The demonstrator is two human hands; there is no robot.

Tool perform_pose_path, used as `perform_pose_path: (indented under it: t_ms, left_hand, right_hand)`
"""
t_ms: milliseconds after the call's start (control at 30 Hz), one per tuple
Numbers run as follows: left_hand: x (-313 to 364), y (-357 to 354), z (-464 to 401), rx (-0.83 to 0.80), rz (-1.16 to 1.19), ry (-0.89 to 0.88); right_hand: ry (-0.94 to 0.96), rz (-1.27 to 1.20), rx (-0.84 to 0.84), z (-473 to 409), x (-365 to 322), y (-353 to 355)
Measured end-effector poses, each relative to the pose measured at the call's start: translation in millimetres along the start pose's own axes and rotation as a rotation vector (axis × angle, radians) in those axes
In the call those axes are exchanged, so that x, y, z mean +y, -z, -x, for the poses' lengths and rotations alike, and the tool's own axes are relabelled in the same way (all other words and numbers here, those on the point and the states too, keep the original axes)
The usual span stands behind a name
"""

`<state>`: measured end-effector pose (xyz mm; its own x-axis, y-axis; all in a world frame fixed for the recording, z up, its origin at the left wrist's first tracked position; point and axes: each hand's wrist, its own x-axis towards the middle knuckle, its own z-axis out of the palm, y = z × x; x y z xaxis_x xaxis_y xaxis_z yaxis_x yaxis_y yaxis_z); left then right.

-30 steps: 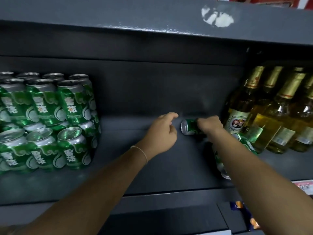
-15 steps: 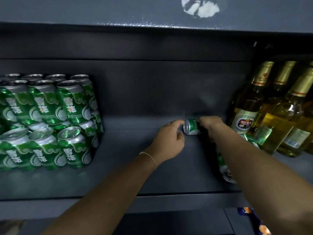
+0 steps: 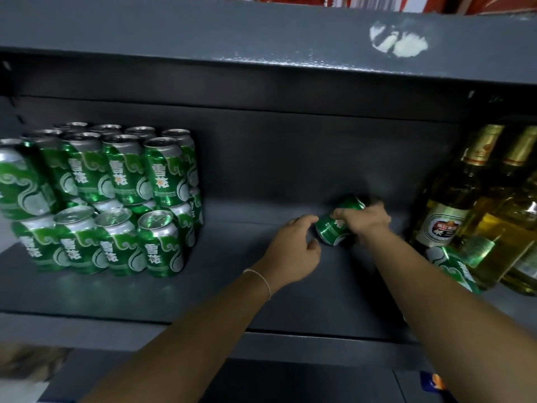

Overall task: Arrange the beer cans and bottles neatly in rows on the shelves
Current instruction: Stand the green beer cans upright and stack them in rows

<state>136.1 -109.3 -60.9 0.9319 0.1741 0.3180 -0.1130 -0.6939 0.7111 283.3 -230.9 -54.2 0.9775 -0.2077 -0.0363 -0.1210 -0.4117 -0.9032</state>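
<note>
Centrally, on the grey shelf (image 3: pixel 203 292), the right hand (image 3: pixel 366 223) grips a tilted green beer can (image 3: pixel 338 225); the left hand (image 3: pixel 293 251), fingers loosely curled, holds nothing just beside it. Stacked green cans (image 3: pixel 116 199) stand left, golden bottles (image 3: pixel 470 205) right, another green can (image 3: pixel 453 269) before them.

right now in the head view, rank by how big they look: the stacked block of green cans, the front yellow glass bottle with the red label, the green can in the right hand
1. Stacked block of green cans
2. Front yellow glass bottle with the red label
3. Green can gripped by the right hand, partly covered, clearly smallest
</note>
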Motion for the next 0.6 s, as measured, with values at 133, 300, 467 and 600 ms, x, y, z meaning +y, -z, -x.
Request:
perform_pose_path:
  t_ms: [133,300,467,600]
  left_hand:
    - [-12.2,12.6,8.2,-0.027,-0.003,0.056]
    - [-27.5,29.4,15.5,-0.025,0.017,0.116]
    - [-33.2,48.7,17.4,0.002,0.05,0.096]
    - [-31.2,69.1,19.3,0.017,0.132,0.068]
  right_hand:
    - [0.089,-0.06,-0.047,11.2,3.2,-11.9]
    - [0.225,-0.159,-0.099,35.9,-3.4,-17.7]
    - [0.352,-0.342,-0.249,82.5,-33.6,-11.3]
    - [0.397,-0.435,-0.36,116.0,-55.7,-12.7]
